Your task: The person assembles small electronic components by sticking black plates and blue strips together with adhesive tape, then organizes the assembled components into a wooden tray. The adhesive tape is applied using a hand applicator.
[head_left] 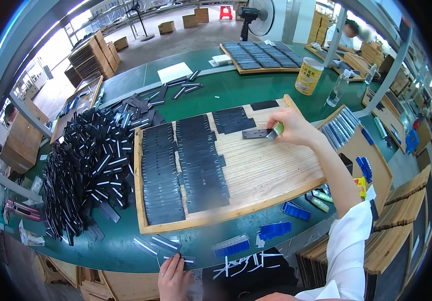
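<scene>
The fingers of the right hand [293, 126] are closed in a pinch on a pale-green piece [277, 131], over the bare right part of the wooden tray [137, 185]; from my end I cannot tell what that piece is. A dark strip [254, 134] extends to the left of the pinch, nearly level, and I cannot tell whether it touches the tray or is held clear. With the hand at its right end, most of its length shows, which I judge good for control.

The fingers of the left hand [173, 278] are loosely bent, tips on a white-lined strip [182, 260] at the near edge of the green tabletop [256, 84]; whether they grip or only steady it, I cannot tell. 2 similar strips [145, 246] lie just beside it, where that hand has little reach to make.

In the tray I see 2 long columns [161, 175] of dark strips, a shorter 3rd group [228, 120] and 1 lone dark piece [264, 105] by the far rim. The raised rim probably stops them sliding off. A loose heap [88, 170] sits just left of the tray, presumably for easy reach. 3 blue stacks [276, 230] lie nearer the body, likely set apart to avoid mixing.
</scene>
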Motion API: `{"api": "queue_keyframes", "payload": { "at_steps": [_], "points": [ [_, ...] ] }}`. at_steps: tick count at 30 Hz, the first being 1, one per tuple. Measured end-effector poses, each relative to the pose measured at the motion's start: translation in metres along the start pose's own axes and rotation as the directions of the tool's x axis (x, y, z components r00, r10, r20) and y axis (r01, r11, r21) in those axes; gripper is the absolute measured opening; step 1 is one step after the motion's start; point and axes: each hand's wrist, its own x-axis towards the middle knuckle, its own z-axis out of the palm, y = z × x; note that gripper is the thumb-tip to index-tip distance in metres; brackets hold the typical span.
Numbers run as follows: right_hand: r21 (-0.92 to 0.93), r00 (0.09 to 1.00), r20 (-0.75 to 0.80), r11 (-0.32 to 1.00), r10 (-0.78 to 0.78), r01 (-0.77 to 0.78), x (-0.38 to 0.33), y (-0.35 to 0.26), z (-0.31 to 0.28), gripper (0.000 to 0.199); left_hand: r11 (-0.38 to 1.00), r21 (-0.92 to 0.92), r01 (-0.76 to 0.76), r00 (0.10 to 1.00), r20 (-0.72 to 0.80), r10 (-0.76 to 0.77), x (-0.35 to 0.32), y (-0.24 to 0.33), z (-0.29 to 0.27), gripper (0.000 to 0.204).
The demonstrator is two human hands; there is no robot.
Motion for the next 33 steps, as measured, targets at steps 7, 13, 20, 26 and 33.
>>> {"api": "queue_keyframes", "payload": {
  "at_steps": [7, 13, 20, 26, 33],
  "points": [
    [0.062, 0.988, -0.148, 0.996, -0.053, 0.063, 0.012, -0.015, 0.021, 0.029, 1.000, -0.017, 0.014, 1.000, -0.006, -0.014, 0.000, 0.003, -0.003, 0.040],
    [-0.051, 0.946, -0.259, 0.981, -0.195, 0.188, 0.028, -0.021, 0.041, 0.028, 1.000, -0.018, 0.022, 1.000, -0.012, -0.022, -0.001, 0.003, 0.001, 0.039],
    [-0.054, 0.952, -0.243, 0.982, -0.189, 0.181, 0.033, -0.023, 0.046, 0.034, 1.000, -0.019, 0.025, 1.000, -0.017, -0.025, -0.002, 0.001, 0.001, 0.038],
    [0.269, 0.975, -0.220, 0.958, -0.035, 0.095, 0.036, -0.005, 0.051, 0.043, 0.999, -0.030, 0.033, 0.999, -0.011, -0.033, -0.003, 0.000, 0.002, 0.038],
    [0.143, 0.980, -0.182, 0.984, -0.076, 0.103, 0.032, -0.009, 0.049, 0.049, 0.999, -0.035, 0.016, 1.000, -0.003, -0.016, -0.002, 0.001, 0.000, 0.038]
  ]
}}
